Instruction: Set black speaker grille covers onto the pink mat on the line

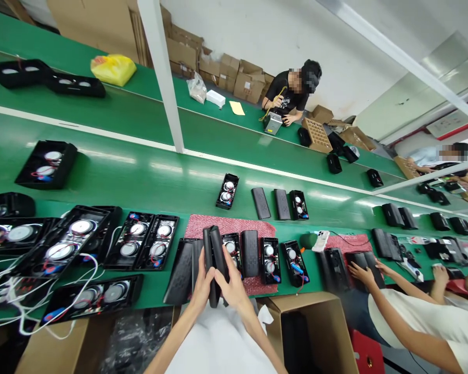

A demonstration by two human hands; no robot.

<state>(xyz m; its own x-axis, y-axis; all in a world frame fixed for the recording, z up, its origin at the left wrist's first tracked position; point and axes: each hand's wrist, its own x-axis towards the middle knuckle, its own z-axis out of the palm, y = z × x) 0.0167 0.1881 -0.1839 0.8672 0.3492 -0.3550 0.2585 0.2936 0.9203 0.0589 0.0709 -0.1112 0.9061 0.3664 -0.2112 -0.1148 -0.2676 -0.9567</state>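
Note:
Just above the table's near edge, I hold a black speaker case (214, 254) upright between both hands. My left hand (202, 284) grips its left side and my right hand (232, 283) its right side, thumbs close together on the near face. A lengthwise gap shows along the case; whether it is two separate halves I cannot tell. Behind it, a pink bubble-wrap sheet (214, 222) lies under a black cover (250, 253) and an open speaker housing (270, 259) with two round drivers. Left of my hands lies another black cover (181, 272).
Open housings (129, 241) and tangled white cables (21, 296) crowd the left. A cardboard box (315, 306) stands below the table edge. At right, a co-worker's hands (364, 274) touch black cases. Across the green conveyor (171, 182), another person (288, 93) works.

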